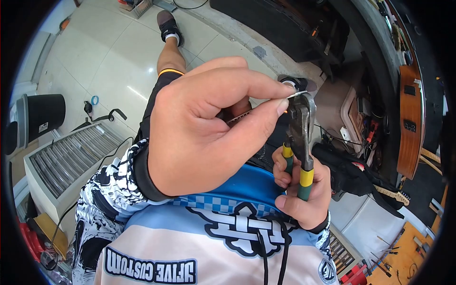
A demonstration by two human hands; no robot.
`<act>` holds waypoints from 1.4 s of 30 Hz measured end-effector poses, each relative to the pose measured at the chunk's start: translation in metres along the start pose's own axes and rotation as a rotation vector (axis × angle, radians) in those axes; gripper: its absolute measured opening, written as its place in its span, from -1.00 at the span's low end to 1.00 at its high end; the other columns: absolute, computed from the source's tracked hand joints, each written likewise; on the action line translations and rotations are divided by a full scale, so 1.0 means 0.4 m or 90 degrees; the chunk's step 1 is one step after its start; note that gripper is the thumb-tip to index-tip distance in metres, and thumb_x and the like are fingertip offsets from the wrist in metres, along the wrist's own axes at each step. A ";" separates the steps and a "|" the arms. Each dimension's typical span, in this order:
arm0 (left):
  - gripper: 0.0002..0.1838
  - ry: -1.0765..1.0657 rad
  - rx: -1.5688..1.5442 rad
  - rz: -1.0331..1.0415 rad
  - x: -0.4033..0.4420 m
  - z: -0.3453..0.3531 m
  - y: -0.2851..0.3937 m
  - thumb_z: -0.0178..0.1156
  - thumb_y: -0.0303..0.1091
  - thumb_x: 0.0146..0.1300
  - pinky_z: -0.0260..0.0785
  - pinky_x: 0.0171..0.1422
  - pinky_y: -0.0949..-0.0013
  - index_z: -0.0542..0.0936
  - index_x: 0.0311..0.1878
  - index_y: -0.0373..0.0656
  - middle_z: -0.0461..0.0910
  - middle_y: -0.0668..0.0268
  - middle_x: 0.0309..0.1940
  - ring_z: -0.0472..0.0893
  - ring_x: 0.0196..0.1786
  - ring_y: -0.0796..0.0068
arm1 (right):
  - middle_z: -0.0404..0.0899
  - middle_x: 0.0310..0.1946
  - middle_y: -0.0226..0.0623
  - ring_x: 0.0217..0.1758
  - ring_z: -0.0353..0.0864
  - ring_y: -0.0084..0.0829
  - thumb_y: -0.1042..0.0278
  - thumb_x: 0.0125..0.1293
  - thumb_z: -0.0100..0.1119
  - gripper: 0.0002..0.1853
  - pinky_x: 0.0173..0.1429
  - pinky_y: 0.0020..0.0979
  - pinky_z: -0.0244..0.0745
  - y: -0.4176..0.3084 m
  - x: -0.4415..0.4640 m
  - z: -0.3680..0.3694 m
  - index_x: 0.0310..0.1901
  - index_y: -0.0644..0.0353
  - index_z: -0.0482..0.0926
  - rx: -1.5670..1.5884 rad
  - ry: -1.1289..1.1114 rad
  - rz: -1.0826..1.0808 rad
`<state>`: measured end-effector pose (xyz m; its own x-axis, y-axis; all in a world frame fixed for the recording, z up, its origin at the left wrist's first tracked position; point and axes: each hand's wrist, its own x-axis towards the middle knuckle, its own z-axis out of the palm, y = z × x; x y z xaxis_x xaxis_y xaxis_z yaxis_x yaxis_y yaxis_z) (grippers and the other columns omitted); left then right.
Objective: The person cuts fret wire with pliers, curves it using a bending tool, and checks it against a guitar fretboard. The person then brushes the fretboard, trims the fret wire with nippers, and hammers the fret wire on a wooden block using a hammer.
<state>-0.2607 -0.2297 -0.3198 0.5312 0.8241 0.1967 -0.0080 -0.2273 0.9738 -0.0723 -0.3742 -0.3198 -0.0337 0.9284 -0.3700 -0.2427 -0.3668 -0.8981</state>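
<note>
My left hand [204,123] is large in the centre, thumb and forefinger pinching a thin metal strip [295,95]. Part of the strip shows behind the fingers, and the palm side hides the rest. My right hand [306,194] is wrapped round the yellow and green handles of dark metal pliers [300,126], which point upward. The pliers' head is right beside my left fingertips, and the strip's end lies at the top of the jaws. Whether the jaws grip the strip, I cannot tell.
A grey slatted rack [76,156] and a black bin [45,114] stand at the left on the tiled floor [114,57]. To the right are a brown wooden board [409,118], a guitar headstock [401,197] and a wooden surface with small tools [403,256].
</note>
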 end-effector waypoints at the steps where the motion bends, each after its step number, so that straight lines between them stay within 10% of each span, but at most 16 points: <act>1: -0.80 0.000 0.000 -0.001 -0.001 -0.001 0.000 0.25 -0.63 0.25 0.11 -0.40 0.66 0.67 -0.05 -0.32 0.45 0.42 -0.42 0.35 -0.46 0.79 | 0.20 0.43 0.11 0.07 0.41 -0.52 0.65 -0.15 0.28 -0.09 0.23 -0.46 0.32 0.000 -0.001 -0.001 0.40 0.37 0.29 -0.005 -0.006 0.009; 28: -0.75 0.003 0.105 0.057 0.002 0.005 -0.001 0.27 -0.68 0.16 0.12 -0.43 0.57 0.70 -0.08 -0.28 0.41 0.42 -0.50 0.33 -0.49 0.73 | -0.03 0.50 0.26 0.58 0.02 -0.19 0.69 -0.14 0.20 -0.14 0.52 -0.32 -0.10 0.002 0.003 0.008 0.37 0.46 0.28 -0.031 0.008 -0.021; 41: -0.76 0.008 0.105 0.042 -0.001 0.004 0.004 0.27 -0.67 0.18 0.11 -0.43 0.59 0.70 -0.07 -0.29 0.41 0.43 -0.49 0.33 -0.49 0.74 | -0.07 0.50 0.32 0.57 0.05 -0.11 0.65 -0.15 0.22 -0.12 0.52 -0.27 -0.03 0.002 0.008 0.001 0.37 0.47 0.26 -0.053 -0.035 -0.041; 42: -0.76 0.008 0.106 0.045 -0.003 0.004 0.003 0.27 -0.67 0.18 0.11 -0.43 0.59 0.70 -0.07 -0.29 0.41 0.43 -0.50 0.33 -0.49 0.74 | 0.19 0.25 0.03 0.26 0.19 -0.28 0.48 -0.20 0.33 -0.09 0.28 -0.35 0.10 0.006 0.008 0.007 0.34 0.46 0.30 -0.082 0.009 -0.034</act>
<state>-0.2599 -0.2318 -0.3189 0.5235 0.8092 0.2666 0.0963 -0.3671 0.9252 -0.0757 -0.3719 -0.3224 -0.0101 0.9462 -0.3233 -0.1172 -0.3222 -0.9394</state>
